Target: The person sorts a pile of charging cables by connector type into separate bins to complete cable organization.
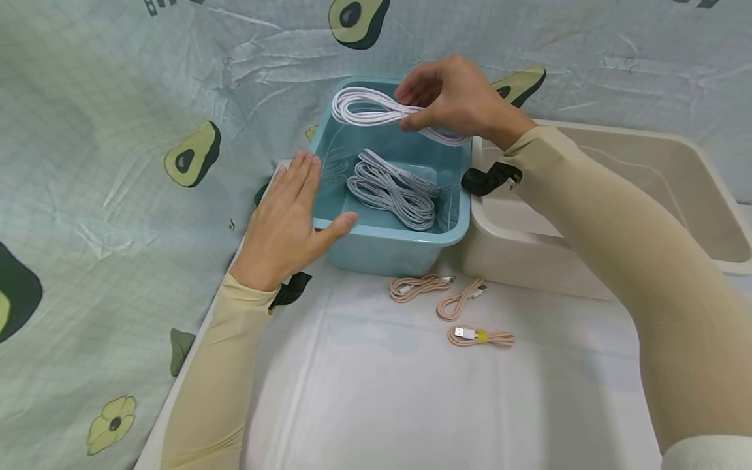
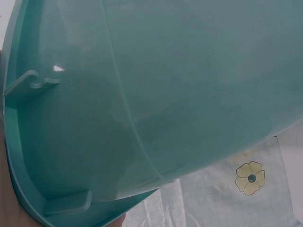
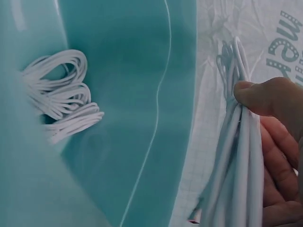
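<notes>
My right hand [image 1: 452,98] pinches a coiled white cable bundle [image 1: 376,108] above the far side of a teal plastic bin [image 1: 388,238]. The right wrist view shows the held white cable bundle [image 3: 236,156] under my thumb, beside the teal bin [image 3: 128,109]. Another white cable coil [image 1: 392,189] lies on the bin's floor; the same white cable coil [image 3: 59,101] appears in the right wrist view. My left hand [image 1: 288,219] lies flat with straight fingers against the bin's left rim, thumb on its front corner. The left wrist view is filled by the teal bin's outer wall [image 2: 156,94].
Three short pink cables [image 1: 420,286] [image 1: 458,301] [image 1: 480,337] lie on the white table in front of the bin. A cream plastic tub [image 1: 658,196] stands to the right of the bin. An avocado-print cloth [image 1: 117,163] hangs behind and to the left.
</notes>
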A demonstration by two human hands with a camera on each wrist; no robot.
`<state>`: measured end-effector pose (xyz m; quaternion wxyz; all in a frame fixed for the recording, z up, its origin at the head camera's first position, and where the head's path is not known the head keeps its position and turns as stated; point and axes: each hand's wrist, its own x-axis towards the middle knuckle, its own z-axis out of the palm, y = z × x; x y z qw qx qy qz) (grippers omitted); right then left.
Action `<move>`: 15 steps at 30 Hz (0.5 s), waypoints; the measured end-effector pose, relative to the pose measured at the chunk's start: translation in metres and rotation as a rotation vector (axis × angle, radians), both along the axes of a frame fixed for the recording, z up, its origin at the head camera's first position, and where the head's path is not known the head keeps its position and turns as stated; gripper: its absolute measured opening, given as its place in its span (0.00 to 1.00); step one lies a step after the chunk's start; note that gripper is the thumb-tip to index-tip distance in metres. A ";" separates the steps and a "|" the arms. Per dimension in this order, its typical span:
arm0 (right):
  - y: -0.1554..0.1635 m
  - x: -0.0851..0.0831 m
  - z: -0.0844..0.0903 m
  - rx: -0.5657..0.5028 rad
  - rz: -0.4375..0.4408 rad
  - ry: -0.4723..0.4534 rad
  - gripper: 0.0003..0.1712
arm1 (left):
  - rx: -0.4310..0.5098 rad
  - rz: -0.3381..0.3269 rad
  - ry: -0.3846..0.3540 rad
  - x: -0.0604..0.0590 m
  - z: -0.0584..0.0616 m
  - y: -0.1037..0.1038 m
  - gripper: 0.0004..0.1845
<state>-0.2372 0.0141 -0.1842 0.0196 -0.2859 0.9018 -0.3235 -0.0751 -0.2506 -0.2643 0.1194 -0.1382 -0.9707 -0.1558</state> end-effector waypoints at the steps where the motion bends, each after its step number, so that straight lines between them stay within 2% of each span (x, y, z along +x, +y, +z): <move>1: 0.001 0.000 0.001 -0.010 0.000 -0.001 0.27 | -0.001 -0.002 0.002 0.000 0.000 0.001 0.52; 7: 0.003 0.001 0.005 -0.061 0.012 0.026 0.27 | 0.003 -0.008 0.014 0.001 0.001 0.003 0.53; 15: 0.006 0.010 0.007 -0.044 0.037 0.051 0.22 | 0.006 -0.003 0.010 0.001 0.001 0.003 0.52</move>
